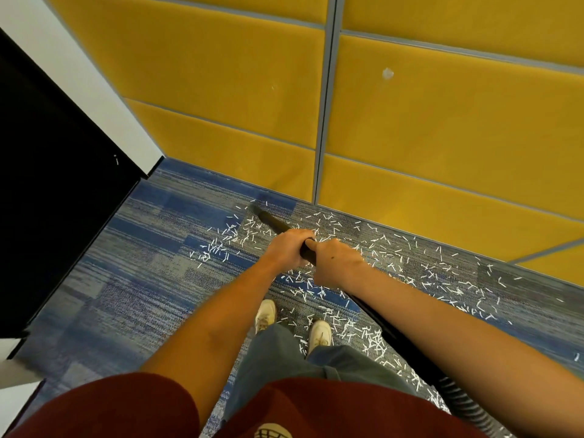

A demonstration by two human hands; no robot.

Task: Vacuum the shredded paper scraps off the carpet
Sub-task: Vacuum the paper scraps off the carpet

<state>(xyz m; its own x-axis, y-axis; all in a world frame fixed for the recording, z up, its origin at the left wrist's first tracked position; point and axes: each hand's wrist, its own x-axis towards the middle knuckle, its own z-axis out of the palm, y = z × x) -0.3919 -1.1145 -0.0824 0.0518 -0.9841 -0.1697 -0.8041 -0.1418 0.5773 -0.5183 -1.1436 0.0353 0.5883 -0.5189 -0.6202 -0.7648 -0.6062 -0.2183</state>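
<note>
– Blue-grey carpet (126, 279) meets yellow wall panels (221, 74). Where are the paper scraps (442, 273)?
– Scattered around the shoes (265, 314). Both the left hand (289, 248) and right hand (336, 263) grip the black vacuum wand (273, 223), nozzle near the wall.
– Risk?
– The trailing hose (395, 330) could drag scraps onto bare carpet.

Floor: carpet (126, 279) in blue/grey striped tiles, running up to the base of the yellow partition (442, 137) and the black cabinet (63, 184) at left. White paper scraps (442, 273) lie loose on the pile, thickest in a band along the partition and centre-right, thinning twd the cabinet. Two pale shoes (265, 314) stand flat on the carpet w/ scraps around and btwn them. Vacuum tube (268, 218) tip meets the carpet nr the partition base, amid scraps. Ribbed black hose (467, 403) at lower right; contact w/ carpet unclear.
</note>
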